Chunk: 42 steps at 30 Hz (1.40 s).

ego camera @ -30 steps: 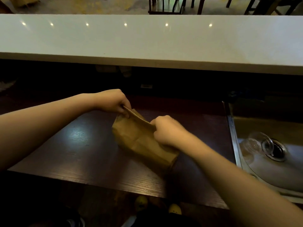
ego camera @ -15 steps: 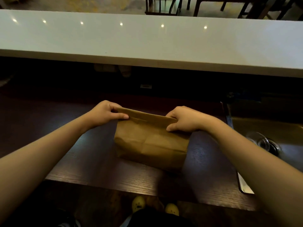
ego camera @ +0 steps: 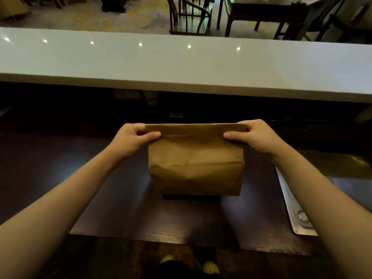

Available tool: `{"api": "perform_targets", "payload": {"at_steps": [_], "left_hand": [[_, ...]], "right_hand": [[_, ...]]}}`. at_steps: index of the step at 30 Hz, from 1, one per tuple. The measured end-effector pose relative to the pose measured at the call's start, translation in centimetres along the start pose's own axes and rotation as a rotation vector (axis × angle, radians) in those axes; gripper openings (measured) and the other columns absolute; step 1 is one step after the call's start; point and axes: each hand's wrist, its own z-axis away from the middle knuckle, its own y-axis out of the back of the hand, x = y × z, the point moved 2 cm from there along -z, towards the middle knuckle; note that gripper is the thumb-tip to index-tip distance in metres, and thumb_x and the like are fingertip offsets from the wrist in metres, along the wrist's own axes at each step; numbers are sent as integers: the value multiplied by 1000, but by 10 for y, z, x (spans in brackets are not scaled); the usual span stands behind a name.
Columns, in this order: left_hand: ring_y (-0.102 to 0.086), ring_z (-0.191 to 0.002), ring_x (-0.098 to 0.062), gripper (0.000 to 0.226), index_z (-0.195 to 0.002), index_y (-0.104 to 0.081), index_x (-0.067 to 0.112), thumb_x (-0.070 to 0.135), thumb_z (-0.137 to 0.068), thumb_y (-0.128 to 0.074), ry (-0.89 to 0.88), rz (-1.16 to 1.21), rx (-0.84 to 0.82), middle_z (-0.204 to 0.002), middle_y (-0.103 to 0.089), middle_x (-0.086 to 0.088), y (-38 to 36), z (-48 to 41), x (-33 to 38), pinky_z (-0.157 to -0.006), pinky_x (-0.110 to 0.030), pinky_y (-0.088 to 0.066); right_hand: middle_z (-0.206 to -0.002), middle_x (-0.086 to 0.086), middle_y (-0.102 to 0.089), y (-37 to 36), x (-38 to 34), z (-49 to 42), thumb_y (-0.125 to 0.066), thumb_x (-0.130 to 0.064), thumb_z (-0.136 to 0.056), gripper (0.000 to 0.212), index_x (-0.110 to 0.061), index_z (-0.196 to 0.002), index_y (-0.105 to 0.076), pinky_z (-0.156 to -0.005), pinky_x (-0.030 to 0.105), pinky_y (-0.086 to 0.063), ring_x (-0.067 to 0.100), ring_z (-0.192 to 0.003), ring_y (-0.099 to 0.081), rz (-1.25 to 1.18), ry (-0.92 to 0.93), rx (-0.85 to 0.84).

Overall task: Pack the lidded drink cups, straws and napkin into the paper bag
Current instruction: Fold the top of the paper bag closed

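Note:
A brown paper bag stands upright on the dark wooden worktop, its top folded flat and closed. My left hand pinches the folded top at its left corner, thumb in front. At the right corner my right hand pinches the fold the same way. Cups, straws and napkin are not visible; the bag hides whatever is inside.
A steel sink lies at the right edge of the worktop. A long white counter runs across behind, raised above the worktop. Chairs and tables stand beyond it. My yellow shoes show below the front edge.
The bag has turned from tilted and skewed to upright and square to me. Both hands moved from the middle of the top out to its corners, and the fold is now flat.

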Motion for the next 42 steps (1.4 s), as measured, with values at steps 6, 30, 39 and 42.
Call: {"api": "perform_targets", "payload": {"at_steps": [6,30,39,42], "left_hand": [[-68,-69,3,8,-86,-70,17,13,-82,-64,-109,29,46,-70,-74,12,25,-45,78,-67,-12,-55],[-60,-86,-13,28,-110,-65,4,18,-86,-61,-183,-144,219,-86,-65,2,7,-248,201,-65,-14,-44],[-61,-87,-10,27,-113,-63,10,19,-87,-59,-118,-192,96,-95,-65,0,8,-272,202,-72,-18,-48],[-62,-94,-17,27,-113,-62,9,16,-87,-59,-70,-210,27,-100,-66,-4,15,-270,197,-76,-23,-50]], "right_hand": [[-82,0,-73,35,-71,-21,-75,-17,-75,10,-14,-82,-70,-71,22,-58,11,-75,-70,-22,52,166],[-88,-2,-65,173,-158,-197,-61,-20,-87,29,-4,-112,-62,-56,12,-51,11,-82,-63,59,220,148],[-91,-2,-65,181,-140,-220,-62,-27,-87,20,-12,-101,-61,-66,18,-51,12,-85,-63,77,219,126],[-91,-3,-65,181,-141,-220,-62,-25,-86,11,-17,-94,-62,-64,17,-52,10,-85,-63,79,199,96]]}}
